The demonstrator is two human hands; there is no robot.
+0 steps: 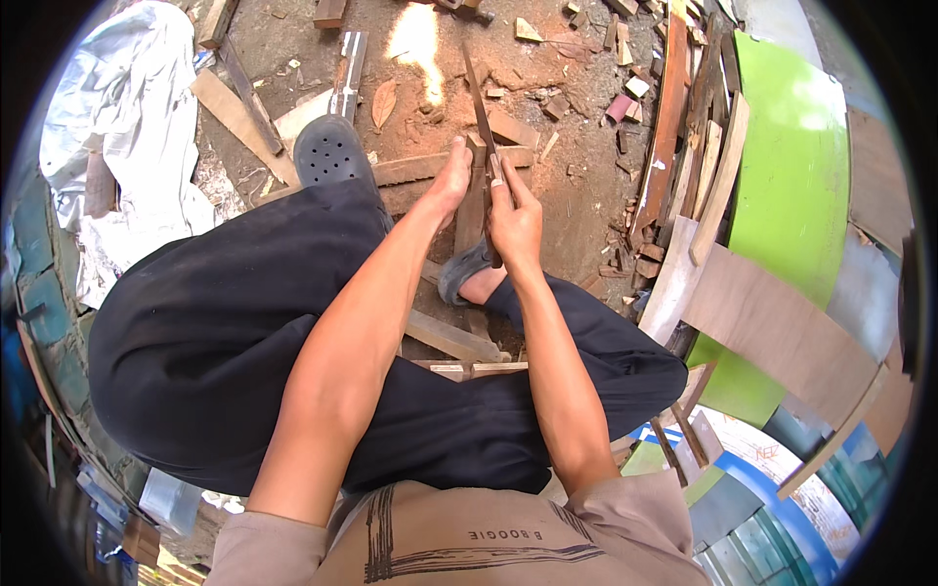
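My left hand (450,179) grips the side of a short wooden strip (471,210) between my feet, with its thumb along the near side and its other fingers mostly hidden. Closed in my right hand (515,220) is a long, dark, rusty-looking blade (476,93) that narrows to a tip pointing away from me. Whether it is a saw or a machete I cannot make out. The blade runs close along the strip's right side. Beneath and beyond the strip lies a crosswise wooden piece (405,168).
My shod left foot (332,151) and right foot (467,273) flank the work. Wood offcuts (557,105) litter the dirt. Planks (664,127) and a green board (787,186) lie right, near a bent plywood sheet (772,317). White cloth (137,107) lies at left.
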